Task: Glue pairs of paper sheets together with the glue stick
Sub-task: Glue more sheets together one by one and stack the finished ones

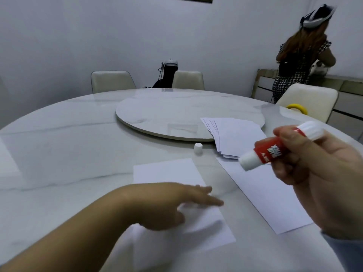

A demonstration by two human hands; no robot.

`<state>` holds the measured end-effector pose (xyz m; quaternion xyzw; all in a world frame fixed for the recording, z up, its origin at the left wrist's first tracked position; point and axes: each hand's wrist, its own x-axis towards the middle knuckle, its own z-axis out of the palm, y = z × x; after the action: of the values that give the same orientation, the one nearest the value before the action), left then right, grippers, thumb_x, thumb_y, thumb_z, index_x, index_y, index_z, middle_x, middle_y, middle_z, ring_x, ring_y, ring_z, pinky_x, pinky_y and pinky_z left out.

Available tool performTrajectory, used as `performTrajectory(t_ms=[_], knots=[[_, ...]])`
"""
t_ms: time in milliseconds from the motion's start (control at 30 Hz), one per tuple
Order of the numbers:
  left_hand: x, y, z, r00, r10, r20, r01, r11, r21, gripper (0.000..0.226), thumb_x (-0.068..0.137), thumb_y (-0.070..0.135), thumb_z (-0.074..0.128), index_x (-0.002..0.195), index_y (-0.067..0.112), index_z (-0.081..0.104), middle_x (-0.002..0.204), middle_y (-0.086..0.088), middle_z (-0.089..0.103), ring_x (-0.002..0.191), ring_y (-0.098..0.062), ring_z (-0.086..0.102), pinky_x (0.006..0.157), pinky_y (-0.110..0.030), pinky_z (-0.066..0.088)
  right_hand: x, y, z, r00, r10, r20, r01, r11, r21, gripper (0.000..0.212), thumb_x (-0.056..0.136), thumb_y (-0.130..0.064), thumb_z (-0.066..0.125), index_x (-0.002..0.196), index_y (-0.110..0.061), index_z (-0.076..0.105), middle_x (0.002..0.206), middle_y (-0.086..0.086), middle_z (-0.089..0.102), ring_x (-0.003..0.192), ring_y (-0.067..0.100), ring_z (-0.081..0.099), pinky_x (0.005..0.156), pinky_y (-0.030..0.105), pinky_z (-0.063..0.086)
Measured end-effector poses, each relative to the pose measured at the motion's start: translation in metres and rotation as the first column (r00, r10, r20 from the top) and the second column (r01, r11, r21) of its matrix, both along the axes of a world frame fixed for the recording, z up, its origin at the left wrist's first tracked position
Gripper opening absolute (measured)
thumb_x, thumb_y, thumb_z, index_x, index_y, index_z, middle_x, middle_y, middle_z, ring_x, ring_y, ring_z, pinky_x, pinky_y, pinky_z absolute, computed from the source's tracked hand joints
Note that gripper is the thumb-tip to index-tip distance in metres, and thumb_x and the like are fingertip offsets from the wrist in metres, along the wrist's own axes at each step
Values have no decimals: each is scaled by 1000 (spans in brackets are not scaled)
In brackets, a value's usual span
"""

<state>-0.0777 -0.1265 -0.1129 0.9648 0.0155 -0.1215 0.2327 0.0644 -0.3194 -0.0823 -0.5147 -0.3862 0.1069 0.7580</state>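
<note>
A white paper sheet [169, 171] lies on the table right in front of me. My left hand [176, 203] rests flat on it with straight fingers pointing right. A second sheet [265, 197] lies to its right, apart from the first. My right hand [318, 173] is raised above that sheet and grips a red and white glue stick [275, 150], uncapped, its tip pointing down and left. The glue stick's white cap [198, 147] stands on the table beyond the sheets. A fanned stack of paper sheets [235, 134] lies further back on the right.
The round marble table [68, 146] carries a lazy Susan [176, 112] at its middle; the stack overlaps its rim. A yellow ring [296, 107] sits at the far right edge. Cream chairs [112, 81] surround the table. A person [302, 55] stands at a sideboard at the back right.
</note>
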Motion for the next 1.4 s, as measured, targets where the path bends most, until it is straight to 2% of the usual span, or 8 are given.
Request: performTrajectory(t_ms=[100,200,633,733,933,1133,1267,1400], knots=[[10,10,-9,919,310,244,-321,947,3,63,94,7,38,145,41,25,155,23,11,140,7,7,101,-4,1,2,29,-8,998,-31,49,35,997,-65,11,76,-29,75,80,-19,72,74,14,73,49,17,59,43,21,45],[26,7,-28,835,457,307,-520,837,169,55,102,30,26,152,19,7,160,4,-3,145,-8,-7,113,-23,-8,9,69,-22,984,-57,166,98,963,-251,9,89,-7,65,82,-13,63,66,4,73,54,19,63,53,31,53],[33,7,-47,879,449,161,-477,825,303,57,102,38,16,151,19,-5,159,3,-11,145,-11,-10,118,-31,-5,23,124,-48,870,115,479,212,791,-574,11,91,-17,61,98,-10,60,91,7,71,83,23,66,84,45,53],[34,7,-46,881,448,152,-473,828,301,57,101,39,16,151,19,-5,159,3,-11,145,-11,-10,118,-32,-5,18,114,-40,817,160,554,246,773,-585,13,91,-20,60,93,-7,59,84,-1,71,70,8,62,76,36,53],[34,7,-46,879,453,150,-477,828,295,57,101,38,17,151,19,-3,159,3,-10,145,-11,-9,118,-32,-4,-6,57,-30,781,249,573,216,753,-622,12,84,-26,60,78,-16,60,74,-9,70,64,11,63,64,38,55],[33,6,-47,876,457,155,-483,828,286,57,101,37,16,151,19,-3,159,5,-11,145,-9,-10,117,-30,-5,-24,-4,-31,809,354,470,89,716,-693,19,75,-52,57,85,-36,59,78,-16,71,70,5,65,56,15,46],[31,9,-42,897,423,125,-441,849,291,55,102,37,16,151,22,-4,158,7,-13,145,-9,-12,117,-31,-6,-23,-15,-23,928,244,281,-116,907,-406,12,79,-28,71,83,-18,66,72,14,72,46,14,55,44,21,42],[22,10,-21,953,292,-77,-243,894,375,53,103,33,22,147,45,-5,157,3,-20,144,-22,-20,118,-44,-3,-1,-36,-12,999,14,44,-15,1000,6,13,80,-22,60,78,-15,70,70,21,68,37,16,52,42,14,42]])
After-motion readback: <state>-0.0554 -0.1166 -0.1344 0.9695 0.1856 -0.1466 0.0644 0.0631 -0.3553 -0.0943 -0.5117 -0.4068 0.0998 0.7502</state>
